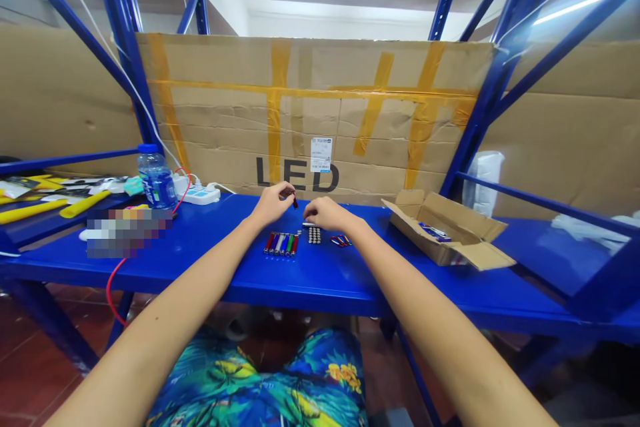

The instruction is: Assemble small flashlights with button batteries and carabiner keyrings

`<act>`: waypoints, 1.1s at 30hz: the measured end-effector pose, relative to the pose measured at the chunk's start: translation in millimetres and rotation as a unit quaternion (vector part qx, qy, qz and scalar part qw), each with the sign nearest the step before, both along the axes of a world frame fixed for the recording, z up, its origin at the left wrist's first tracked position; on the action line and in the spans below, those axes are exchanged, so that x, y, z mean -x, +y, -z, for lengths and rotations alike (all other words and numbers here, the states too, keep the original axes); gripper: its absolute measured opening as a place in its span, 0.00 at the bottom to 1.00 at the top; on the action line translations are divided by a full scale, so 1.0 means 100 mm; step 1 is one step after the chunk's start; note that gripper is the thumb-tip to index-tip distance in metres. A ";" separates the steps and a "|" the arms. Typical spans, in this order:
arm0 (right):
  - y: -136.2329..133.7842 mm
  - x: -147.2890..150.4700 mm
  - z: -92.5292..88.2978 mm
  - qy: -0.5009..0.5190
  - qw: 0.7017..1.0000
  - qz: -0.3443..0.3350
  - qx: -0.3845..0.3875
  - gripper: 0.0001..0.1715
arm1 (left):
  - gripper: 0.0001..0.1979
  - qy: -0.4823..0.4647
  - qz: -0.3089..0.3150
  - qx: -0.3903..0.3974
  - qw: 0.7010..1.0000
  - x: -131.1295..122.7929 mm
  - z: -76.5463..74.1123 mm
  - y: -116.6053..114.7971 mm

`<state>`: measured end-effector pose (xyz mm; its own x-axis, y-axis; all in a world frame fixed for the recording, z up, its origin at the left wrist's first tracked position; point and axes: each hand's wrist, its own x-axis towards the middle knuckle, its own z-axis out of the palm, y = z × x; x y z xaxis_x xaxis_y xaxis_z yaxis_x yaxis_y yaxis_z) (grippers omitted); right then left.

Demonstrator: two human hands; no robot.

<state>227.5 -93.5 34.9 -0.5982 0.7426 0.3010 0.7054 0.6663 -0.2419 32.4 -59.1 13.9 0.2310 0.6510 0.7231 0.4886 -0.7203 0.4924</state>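
Observation:
My left hand point(275, 205) is raised just above the blue table point(320, 280), its fingertips pinching a small dark red flashlight point(295, 202). Lower and to the right, my right hand point(327, 213) is closed with fingertips down by a thin silver piece point(311, 224); what it grips is hidden. Below my left hand lies a neat row of mini flashlights point(281, 244) in red, purple, blue, silver and green. Small silver button cells point(314, 235) stand in rows under my right hand. Red and blue carabiner clips point(341, 240) lie beside my right wrist.
An open cardboard box point(450, 250) with small items inside sits at the right. A blue-capped bottle point(156, 177), a white power strip point(200, 195) and a red cable point(113, 287) are at the left. A tall cardboard sheet point(225, 127) closes off the back.

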 end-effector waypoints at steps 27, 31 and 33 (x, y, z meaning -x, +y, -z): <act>0.28 -0.01 0.12 0.370 0.928 0.031 -0.032 0.10 | 0.09 0.001 0.111 0.030 0.993 -0.17 0.08 0.06; 0.24 -0.02 0.11 0.366 0.930 0.046 -0.006 0.10 | 0.09 -0.017 0.111 0.024 0.993 -0.20 0.09 0.05; 0.23 -0.04 0.10 0.370 0.927 0.057 0.018 0.09 | 0.09 -0.020 0.106 0.019 0.994 -0.22 0.10 0.04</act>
<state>231.2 -70.3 24.9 -0.1552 0.8056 0.5717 0.4020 0.5801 -0.7084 54.2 -54.9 4.3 0.3385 0.6168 0.7106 0.3072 -0.7862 0.5361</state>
